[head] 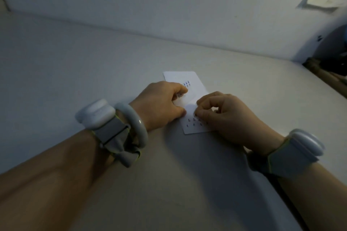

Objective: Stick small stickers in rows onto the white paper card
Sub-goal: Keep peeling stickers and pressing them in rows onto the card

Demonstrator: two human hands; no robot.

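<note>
Both hands rest on the white paper card (193,88) mid-bench (93,65): left hand (161,105) grip curled, pressing its left edge; right hand (225,114) grip pinches at a sticker row (195,120); contents unclear.

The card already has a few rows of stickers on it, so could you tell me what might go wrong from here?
1. The right hand covers part of the near rows of stickers, so the next one may land crooked or overlap.
2. The left hand rests on only one edge of the card; a push could pivot it on the smooth table.
3. Dim light makes the tiny stickers hard to align.
</note>
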